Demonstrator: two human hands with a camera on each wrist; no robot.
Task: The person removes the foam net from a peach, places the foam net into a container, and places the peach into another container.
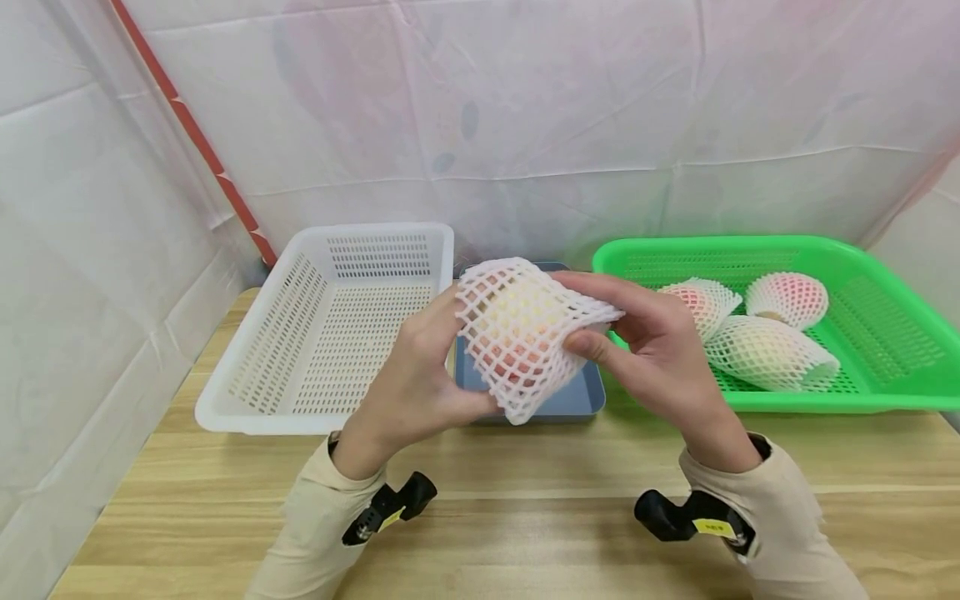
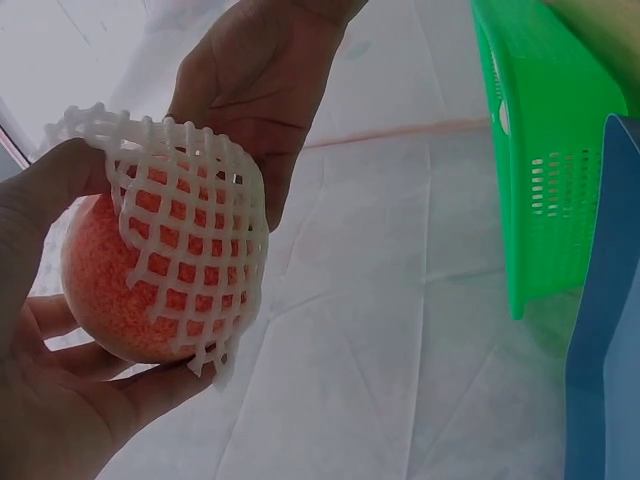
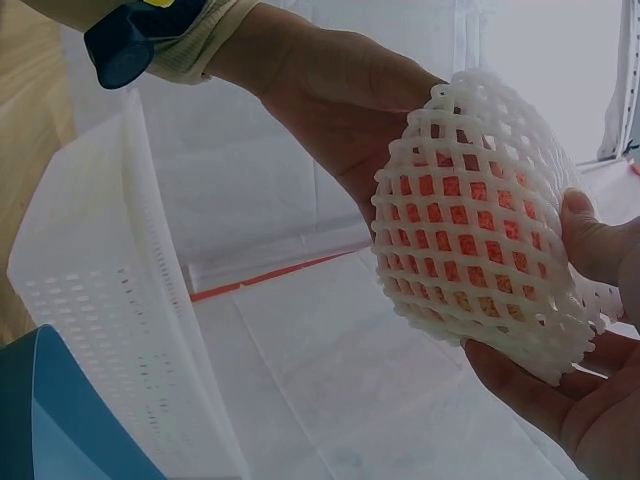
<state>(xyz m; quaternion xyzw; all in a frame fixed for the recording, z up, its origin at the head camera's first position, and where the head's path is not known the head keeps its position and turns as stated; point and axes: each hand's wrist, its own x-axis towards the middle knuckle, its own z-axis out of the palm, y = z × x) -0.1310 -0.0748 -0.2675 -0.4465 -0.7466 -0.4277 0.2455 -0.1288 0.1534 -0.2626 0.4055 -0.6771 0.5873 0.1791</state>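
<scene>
A round red-and-yellow fruit [image 2: 100,280] sits inside a white foam net [image 1: 525,333], held up over the table between both hands. My left hand [image 1: 416,371] grips the fruit from the left, its thumb below in the head view and its other fingers hidden behind. With thumb and fingers my right hand [image 1: 660,342] pinches the gathered edge of the net at its right. Part of the fruit's red, speckled skin shows bare on the left wrist view's left side. In the right wrist view the netting covers the fruit's visible side.
On the left stands a white slotted basket [image 1: 213,404] with no fruit in view. Beneath the hands lies a blue-grey tray [image 1: 581,396]. To the right, a green basket [image 1: 720,244] holds several netted fruits [image 1: 772,350]. White sheeting [image 1: 525,108] hangs behind the wooden table [image 1: 517,517].
</scene>
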